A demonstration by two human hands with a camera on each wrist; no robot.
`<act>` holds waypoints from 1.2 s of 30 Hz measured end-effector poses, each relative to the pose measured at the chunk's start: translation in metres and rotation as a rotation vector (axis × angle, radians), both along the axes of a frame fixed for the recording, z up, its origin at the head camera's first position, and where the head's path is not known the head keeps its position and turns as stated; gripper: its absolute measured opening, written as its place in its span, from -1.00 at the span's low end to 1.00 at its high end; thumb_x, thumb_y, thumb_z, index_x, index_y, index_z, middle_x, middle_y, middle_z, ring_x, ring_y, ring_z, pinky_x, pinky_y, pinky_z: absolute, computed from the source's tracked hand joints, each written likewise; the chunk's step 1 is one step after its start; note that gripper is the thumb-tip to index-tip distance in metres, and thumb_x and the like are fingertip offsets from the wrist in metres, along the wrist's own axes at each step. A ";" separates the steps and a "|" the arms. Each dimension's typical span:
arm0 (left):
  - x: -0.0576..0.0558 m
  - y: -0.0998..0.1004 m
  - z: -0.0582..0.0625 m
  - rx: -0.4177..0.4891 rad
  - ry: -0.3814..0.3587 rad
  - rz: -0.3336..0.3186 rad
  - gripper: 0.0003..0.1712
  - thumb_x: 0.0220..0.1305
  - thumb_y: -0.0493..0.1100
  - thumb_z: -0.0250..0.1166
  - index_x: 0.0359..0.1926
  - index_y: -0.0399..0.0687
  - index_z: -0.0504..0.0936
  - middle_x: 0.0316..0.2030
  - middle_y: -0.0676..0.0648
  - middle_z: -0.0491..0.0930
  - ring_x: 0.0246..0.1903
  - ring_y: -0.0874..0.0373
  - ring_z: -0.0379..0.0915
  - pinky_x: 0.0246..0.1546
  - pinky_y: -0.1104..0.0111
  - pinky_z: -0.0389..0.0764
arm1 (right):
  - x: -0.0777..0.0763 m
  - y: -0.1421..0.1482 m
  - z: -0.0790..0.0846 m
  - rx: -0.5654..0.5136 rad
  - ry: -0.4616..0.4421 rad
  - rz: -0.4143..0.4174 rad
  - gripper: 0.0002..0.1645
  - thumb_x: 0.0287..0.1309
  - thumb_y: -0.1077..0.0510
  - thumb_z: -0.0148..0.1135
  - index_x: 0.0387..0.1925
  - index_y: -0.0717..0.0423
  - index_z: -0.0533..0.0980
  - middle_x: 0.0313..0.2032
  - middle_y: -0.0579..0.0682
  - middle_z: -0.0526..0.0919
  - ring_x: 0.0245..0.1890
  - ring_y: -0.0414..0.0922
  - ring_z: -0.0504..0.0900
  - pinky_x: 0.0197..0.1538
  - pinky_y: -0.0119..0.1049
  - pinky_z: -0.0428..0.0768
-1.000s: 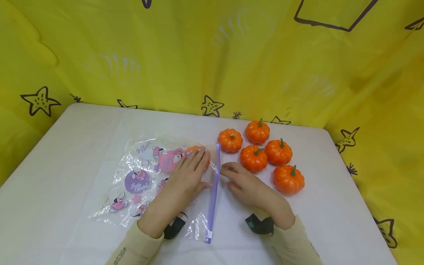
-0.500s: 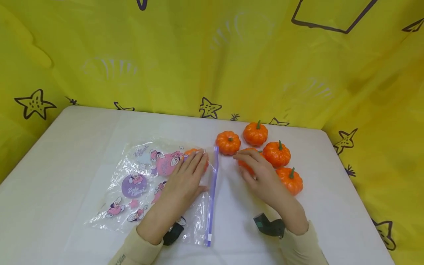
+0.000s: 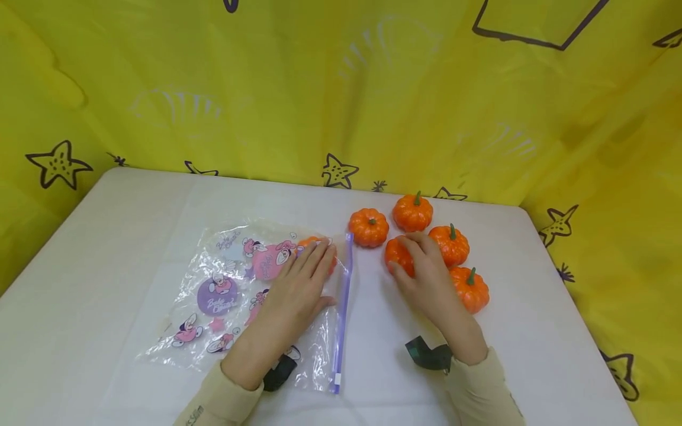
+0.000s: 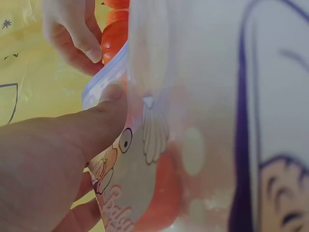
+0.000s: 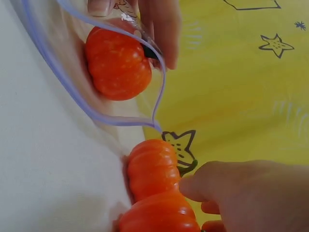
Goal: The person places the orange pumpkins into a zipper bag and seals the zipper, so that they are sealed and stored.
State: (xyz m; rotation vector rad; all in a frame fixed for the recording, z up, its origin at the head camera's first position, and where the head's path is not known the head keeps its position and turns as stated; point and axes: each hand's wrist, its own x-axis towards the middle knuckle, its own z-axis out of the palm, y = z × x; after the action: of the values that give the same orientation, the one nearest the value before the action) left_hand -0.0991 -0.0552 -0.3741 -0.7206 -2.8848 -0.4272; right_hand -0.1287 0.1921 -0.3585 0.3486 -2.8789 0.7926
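Observation:
My left hand (image 3: 301, 293) lies on a clear zip bag (image 3: 218, 296) printed in pink and purple, its fingers over an orange toy pumpkin (image 5: 118, 63) inside. Those fingers look straight in the head view, the thumb spread toward the purple zip edge (image 3: 343, 313). In the right wrist view the bag's mouth gapes. My right hand (image 3: 431, 278) grips another toy pumpkin (image 3: 396, 255), thumb on the near side and fingers over the top, hiding its stem. A further pumpkin (image 3: 369, 228) sits just behind the zip edge.
More pumpkins stand close behind and right of my right hand: one at the back (image 3: 412, 213), one beside it (image 3: 450, 245), one nearer (image 3: 470, 290). The white table (image 3: 80, 284) meets a yellow patterned curtain (image 3: 298, 89) at the back and sides.
My right hand has moved from the bag's zip edge rightward to the pumpkins and now grips the front left one. My left hand keeps its place on the bag.

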 end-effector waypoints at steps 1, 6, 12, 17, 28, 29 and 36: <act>0.000 0.000 0.000 -0.001 -0.002 0.001 0.06 0.15 0.07 0.44 0.53 -0.15 0.10 0.52 -0.16 0.12 0.52 -0.10 0.03 0.49 -0.07 0.10 | -0.001 0.000 -0.001 0.000 -0.006 -0.007 -0.44 0.25 0.14 0.31 0.21 0.33 0.45 0.25 0.23 0.36 0.32 0.18 0.30 0.34 0.16 0.43; 0.000 0.000 0.001 -0.004 -0.006 -0.001 0.06 0.15 0.07 0.44 0.53 -0.14 0.10 0.52 -0.16 0.13 0.51 -0.10 0.04 0.49 -0.06 0.11 | -0.003 0.003 -0.004 -0.011 -0.050 -0.058 -0.43 0.24 0.16 0.30 0.23 0.29 0.43 0.34 0.25 0.26 0.37 0.21 0.23 0.36 0.22 0.38; 0.001 0.001 0.003 0.005 0.004 -0.006 0.08 0.10 0.06 0.48 0.51 -0.17 0.12 0.49 -0.17 0.19 0.48 -0.12 0.10 0.48 -0.06 0.15 | -0.004 0.006 -0.005 -0.008 -0.103 -0.078 -0.34 0.25 0.12 0.30 0.31 0.28 0.36 0.34 0.28 0.26 0.33 0.23 0.30 0.36 0.20 0.39; 0.004 0.003 0.005 -0.010 -0.002 0.015 0.11 0.05 0.09 0.52 0.50 -0.15 0.15 0.44 -0.16 0.27 0.43 -0.12 0.16 0.43 -0.04 0.25 | -0.003 0.005 -0.003 -0.006 -0.164 -0.061 -0.33 0.22 0.09 0.34 0.31 0.17 0.37 0.35 0.18 0.27 0.34 0.17 0.31 0.35 0.19 0.40; 0.005 0.007 0.003 -0.002 0.007 0.018 0.13 0.09 0.19 0.45 0.53 -0.12 0.10 0.52 -0.16 0.11 0.51 -0.16 0.00 0.49 -0.16 0.04 | 0.005 -0.002 0.004 -0.012 -0.243 0.066 -0.32 0.13 0.06 0.42 0.29 0.02 0.45 0.34 0.04 0.36 0.32 0.11 0.40 0.28 0.13 0.51; 0.005 0.007 0.003 -0.002 0.004 0.017 0.14 0.10 0.19 0.45 0.54 -0.12 0.07 0.53 -0.16 0.09 0.52 -0.16 -0.02 0.49 -0.16 0.02 | 0.006 -0.003 0.005 -0.016 -0.230 0.093 -0.33 0.12 0.07 0.43 0.28 0.02 0.46 0.32 0.04 0.38 0.31 0.10 0.41 0.27 0.12 0.51; 0.003 0.006 0.001 -0.011 -0.014 0.020 0.15 0.13 0.19 0.44 0.55 -0.10 0.02 0.55 -0.13 0.04 0.54 -0.13 -0.06 0.51 -0.13 -0.01 | 0.010 -0.006 0.008 -0.037 -0.197 0.259 -0.36 0.09 0.11 0.46 0.24 -0.04 0.50 0.27 -0.07 0.46 0.29 -0.02 0.47 0.25 0.01 0.56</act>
State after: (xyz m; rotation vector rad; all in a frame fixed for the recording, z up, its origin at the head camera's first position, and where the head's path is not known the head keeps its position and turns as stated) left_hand -0.0962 -0.0493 -0.3728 -0.6930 -2.9068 -0.4159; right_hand -0.1186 0.1858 -0.3504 0.6859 -3.0352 0.9702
